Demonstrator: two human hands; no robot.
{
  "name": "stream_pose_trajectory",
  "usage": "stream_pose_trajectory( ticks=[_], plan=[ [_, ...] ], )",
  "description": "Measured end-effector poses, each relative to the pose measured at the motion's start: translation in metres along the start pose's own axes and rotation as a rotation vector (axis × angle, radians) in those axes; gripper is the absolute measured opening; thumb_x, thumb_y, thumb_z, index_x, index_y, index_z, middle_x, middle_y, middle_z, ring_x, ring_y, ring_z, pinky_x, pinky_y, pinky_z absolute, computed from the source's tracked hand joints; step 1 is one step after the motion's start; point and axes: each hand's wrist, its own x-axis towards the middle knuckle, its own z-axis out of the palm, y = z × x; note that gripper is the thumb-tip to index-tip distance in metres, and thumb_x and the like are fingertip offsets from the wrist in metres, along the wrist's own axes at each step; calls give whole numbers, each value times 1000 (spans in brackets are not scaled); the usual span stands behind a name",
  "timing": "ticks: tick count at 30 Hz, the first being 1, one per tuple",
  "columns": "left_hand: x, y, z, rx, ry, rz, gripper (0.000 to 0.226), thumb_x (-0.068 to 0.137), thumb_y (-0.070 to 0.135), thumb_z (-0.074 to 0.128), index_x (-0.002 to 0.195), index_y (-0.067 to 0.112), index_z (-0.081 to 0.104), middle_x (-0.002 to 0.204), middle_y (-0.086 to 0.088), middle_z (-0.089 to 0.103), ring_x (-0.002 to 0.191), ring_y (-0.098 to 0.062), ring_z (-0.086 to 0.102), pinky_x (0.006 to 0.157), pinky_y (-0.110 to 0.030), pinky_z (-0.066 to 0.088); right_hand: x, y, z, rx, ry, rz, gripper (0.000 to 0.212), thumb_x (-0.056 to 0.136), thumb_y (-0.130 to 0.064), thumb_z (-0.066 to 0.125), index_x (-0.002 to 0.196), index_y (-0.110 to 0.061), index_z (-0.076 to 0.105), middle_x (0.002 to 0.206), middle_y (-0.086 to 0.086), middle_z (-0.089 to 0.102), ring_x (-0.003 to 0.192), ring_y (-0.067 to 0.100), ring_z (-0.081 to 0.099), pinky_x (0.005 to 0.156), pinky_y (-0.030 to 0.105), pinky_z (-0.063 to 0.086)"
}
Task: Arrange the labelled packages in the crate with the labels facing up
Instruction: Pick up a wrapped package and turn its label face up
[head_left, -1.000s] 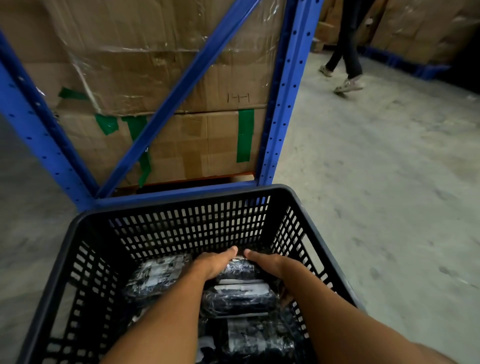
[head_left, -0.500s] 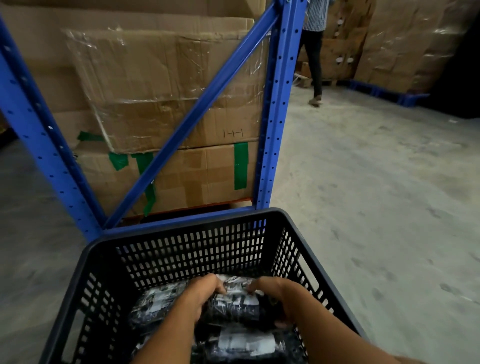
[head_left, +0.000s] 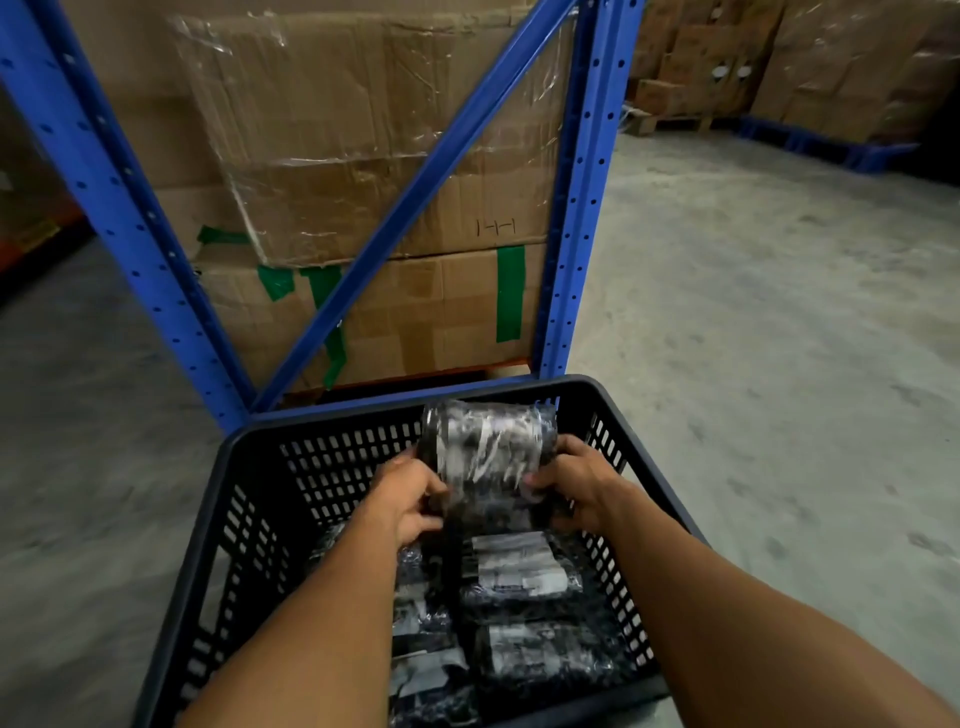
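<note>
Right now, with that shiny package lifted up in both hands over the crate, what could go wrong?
1. The lifted package is in glossy wrap and pinched only at its lower edges by the left hand and right hand; it might slip.
2. No label shows on the face seen here, so it could go down label-side under.
3. Dropping it might disturb the label-up packages in the crate.

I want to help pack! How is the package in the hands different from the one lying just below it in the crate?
The held package is lifted, standing on end above the crate, gripped by the left hand and right hand; the lying package rests flat. The lying package shows a white label facing up; the held package shows only shiny wrap. Both are dark and plastic-wrapped.
</note>
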Motion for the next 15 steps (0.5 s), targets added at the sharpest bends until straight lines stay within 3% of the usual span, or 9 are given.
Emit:
stream_pose_trajectory(
  ticks=[2, 4, 7, 9, 11, 13, 15],
  plan=[
    [3, 0, 0, -270, 20, 66, 62, 86, -19, 30, 129, 10, 62, 125, -20, 64, 114, -38, 57, 95, -57, 45, -1, 1, 1, 148, 31, -56, 44, 80, 13, 43, 93, -21, 67, 87, 10, 69, 77, 26, 63, 53, 40, 56],
    [2, 2, -3, -451, 31, 94, 46, 88, -2, 32, 114, 2, 70, 107, -19, 70, 103, -35, 62, 85, -48, 51, 2, 5, -1, 369, -2, -65, 41, 85, 5, 40, 98, -17, 72, 103, 14, 70, 91, 33, 65, 72, 50, 55],
    [1, 0, -7, -487, -2, 99, 36, 85, 9, 39, 94, 2, 73, 90, -19, 76, 82, -32, 67, 71, -38, 55, 5, 6, -7, 622, 43, -76, 39, 80, -1, 39, 102, 2, 71, 110, 22, 66, 103, 41, 62, 75, 52, 58],
    [0, -3, -7, -448, -28, 92, 34, 80, -1, 39, 95, 9, 69, 84, -12, 77, 80, -30, 67, 72, -38, 55, 2, 6, -4, 564, 61, -64, 26, 70, -10, 49, 83, -2, 71, 90, 14, 70, 84, 34, 66, 63, 44, 59],
    [3, -9, -6, -463, -47, 100, 43, 68, -12, 36, 92, 11, 64, 98, -7, 74, 91, -28, 67, 78, -41, 54, -1, 3, 1, 416, 71, -47, 7, 58, -12, 57, 63, -11, 61, 70, 8, 63, 61, 27, 60, 54, 31, 52],
    [7, -12, -5, -488, -37, 139, 48, 61, -17, 32, 87, 12, 60, 102, -5, 71, 98, -25, 65, 76, -40, 53, 0, 4, 3, 289, 65, -50, 14, 51, -11, 58, 64, -10, 56, 70, 7, 56, 64, 29, 55, 61, 33, 46],
    [10, -12, -5, -455, 10, 151, 50, 67, -21, 29, 88, 13, 59, 96, -6, 68, 94, -25, 63, 71, -38, 52, 0, 7, 5, 293, 57, -55, 15, 51, -9, 57, 66, -10, 57, 67, 6, 58, 61, 28, 57, 57, 33, 47]
  ],
)
